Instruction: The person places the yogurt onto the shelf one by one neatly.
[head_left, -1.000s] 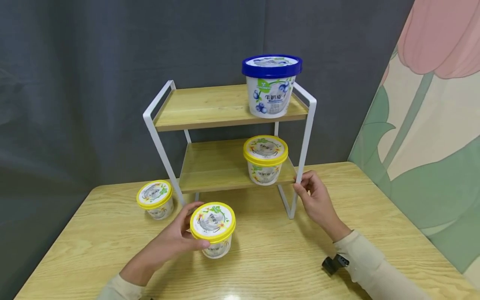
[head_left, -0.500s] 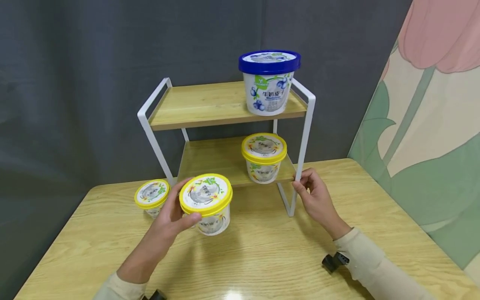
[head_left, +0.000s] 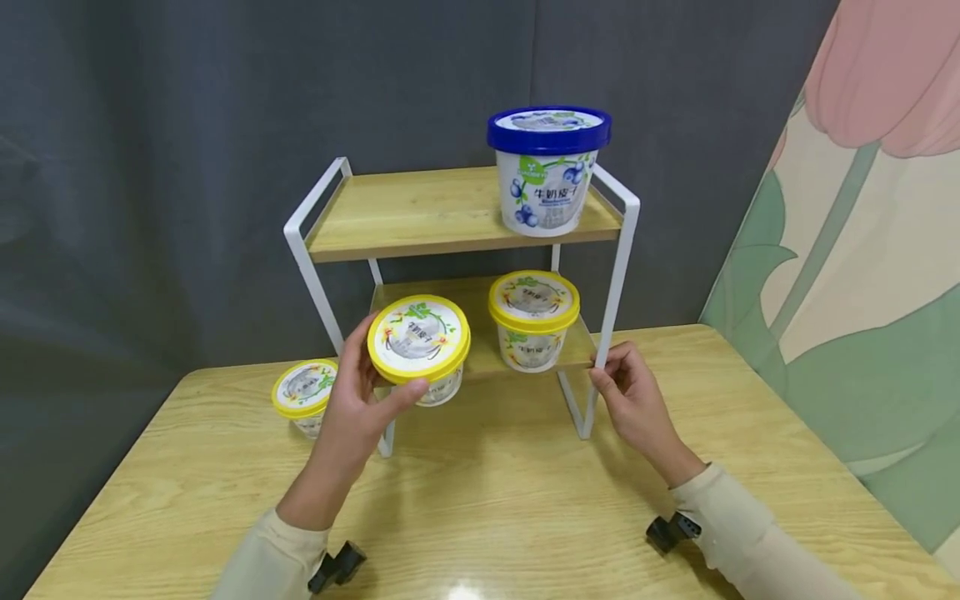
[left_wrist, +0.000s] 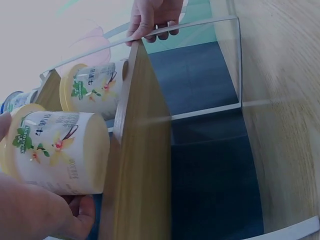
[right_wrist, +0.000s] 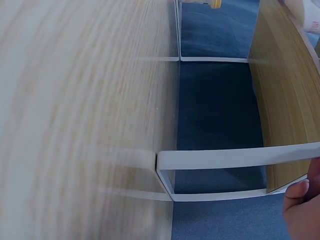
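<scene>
My left hand (head_left: 347,412) grips a white tub with a yellow lid (head_left: 418,340), fingers on its left side and thumb at the near rim. The tub is raised off the table, at the front of the lower shelf (head_left: 478,354). Its base faces the shelf edge in the left wrist view, where the printed tub (left_wrist: 55,152) leans over. My right hand (head_left: 636,404) pinches the rack's right front leg (head_left: 617,275) beside the lower shelf. Another yellow-lidded tub (head_left: 533,321) stands at that shelf's right end. Above it, a larger blue-lidded tub (head_left: 549,171) sits on the upper shelf (head_left: 412,208).
A third yellow-lidded tub (head_left: 303,390) stands on the wooden table (head_left: 480,492) left of the rack, partly behind my left hand. A dark curtain (head_left: 225,167) hangs behind, and a flower-painted wall (head_left: 862,292) rises at the right.
My left hand has lifted the yellow-lidded tub from low over the table, up and forward to the lower shelf's front. My right hand stays on the rack's leg.
</scene>
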